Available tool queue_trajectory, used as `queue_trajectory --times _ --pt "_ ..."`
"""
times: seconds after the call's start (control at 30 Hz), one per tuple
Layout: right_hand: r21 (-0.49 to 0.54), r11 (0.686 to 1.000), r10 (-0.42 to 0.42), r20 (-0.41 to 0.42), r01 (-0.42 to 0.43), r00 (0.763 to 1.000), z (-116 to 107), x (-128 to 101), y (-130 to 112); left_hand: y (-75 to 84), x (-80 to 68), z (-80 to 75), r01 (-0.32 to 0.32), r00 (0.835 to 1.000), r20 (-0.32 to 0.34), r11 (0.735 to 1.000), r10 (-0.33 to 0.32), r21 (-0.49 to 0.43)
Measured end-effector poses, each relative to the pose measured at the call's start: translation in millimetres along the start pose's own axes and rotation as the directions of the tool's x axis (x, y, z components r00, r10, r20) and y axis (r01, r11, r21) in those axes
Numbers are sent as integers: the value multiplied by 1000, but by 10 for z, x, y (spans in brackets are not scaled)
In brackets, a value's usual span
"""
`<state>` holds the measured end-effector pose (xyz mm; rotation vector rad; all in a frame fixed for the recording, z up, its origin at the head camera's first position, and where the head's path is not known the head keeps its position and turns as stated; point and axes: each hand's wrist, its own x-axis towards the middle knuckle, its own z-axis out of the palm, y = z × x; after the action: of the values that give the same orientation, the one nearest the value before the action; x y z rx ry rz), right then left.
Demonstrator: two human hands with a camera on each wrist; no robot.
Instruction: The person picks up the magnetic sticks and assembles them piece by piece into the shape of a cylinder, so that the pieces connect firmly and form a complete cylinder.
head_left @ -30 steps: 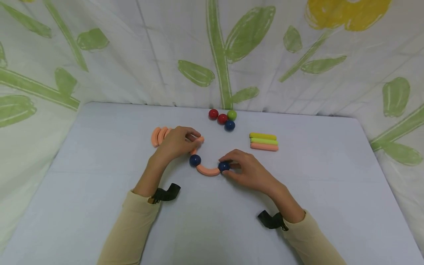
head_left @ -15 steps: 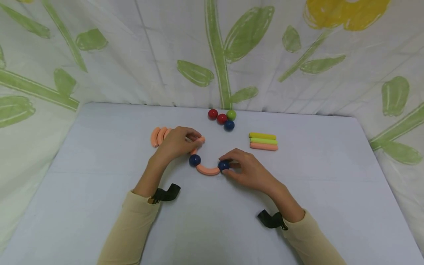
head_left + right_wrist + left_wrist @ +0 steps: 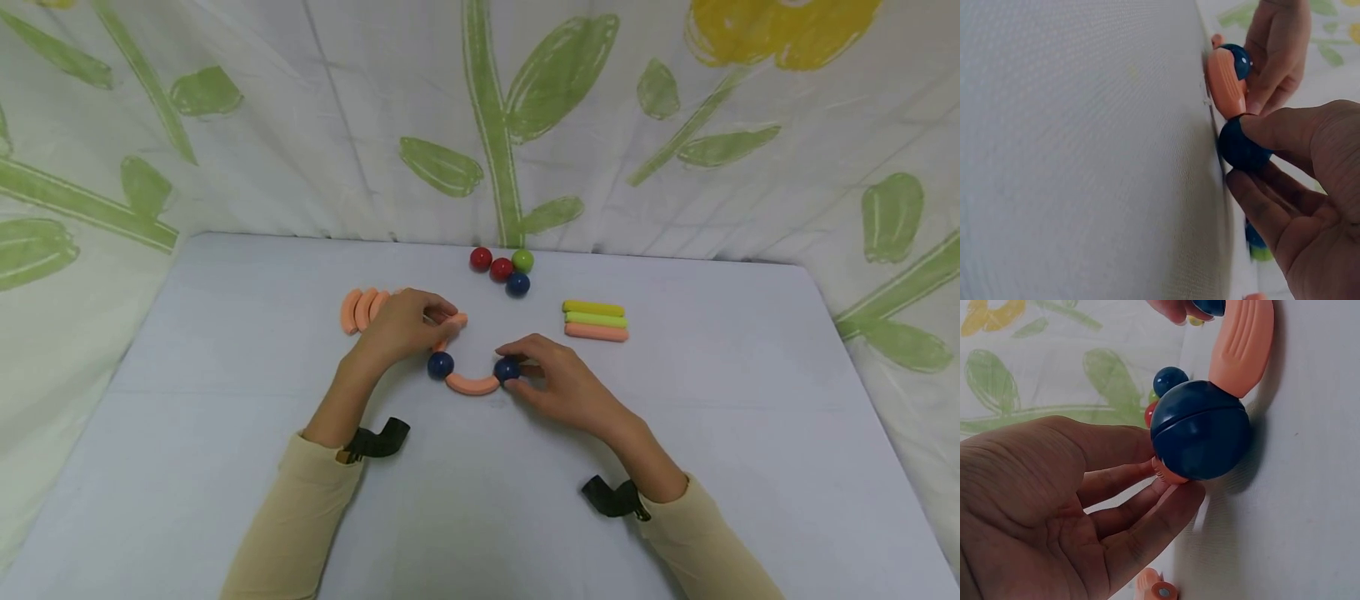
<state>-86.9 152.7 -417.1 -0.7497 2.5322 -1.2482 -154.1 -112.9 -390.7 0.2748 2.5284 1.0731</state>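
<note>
A curved orange rod (image 3: 472,386) joins two dark blue balls on the white table. My right hand (image 3: 555,379) pinches the right blue ball (image 3: 507,369) between thumb and fingers; the right wrist view shows this ball (image 3: 1242,150) touching the rod's end. Above the left blue ball (image 3: 440,365), my left hand (image 3: 407,327) grips another curved orange rod (image 3: 460,319), largely covered by the fingers. That rod meets the ball from the far side. In the left wrist view, the left ball (image 3: 1200,430) fills the middle, with the thumb and fingertips close against it.
More curved orange rods (image 3: 360,311) lie side by side, partly behind the left hand. Toward the back edge sit two red balls (image 3: 481,259), a green ball (image 3: 522,261) and a blue ball (image 3: 517,284). Straight yellow, lime and orange rods (image 3: 596,332) lie at the right.
My right hand has shifted the right blue ball slightly toward the back, tilting the joined rod's right end up with it. The left hand has barely moved, its rod edging a little right.
</note>
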Motion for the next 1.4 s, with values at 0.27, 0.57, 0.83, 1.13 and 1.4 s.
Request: queue_trajectory --times 0.27,0.57,0.83,1.13,1.4 --pt "3 1000 4 -3 -4 1000 7 11 -10 -12 -20 -8 19 1000 -4 1000 -19 -22" --pt "-11 1000 0 -16 -1 1000 -67 -21 -22 1 7 23 0 1000 -12 1000 0 -20" --pt "40 999 8 -35 -6 999 -201 62 -32 -11 3 10 -2 1000 0 1000 2 -23" --pt "22 1000 9 -99 -7 995 -391 277 -43 -24 -29 -8 -23 1000 6 999 23 -36" --pt "-16 996 81 -231 -87 970 -507 492 2 -2 -39 4 -43 999 6 999 44 -13"
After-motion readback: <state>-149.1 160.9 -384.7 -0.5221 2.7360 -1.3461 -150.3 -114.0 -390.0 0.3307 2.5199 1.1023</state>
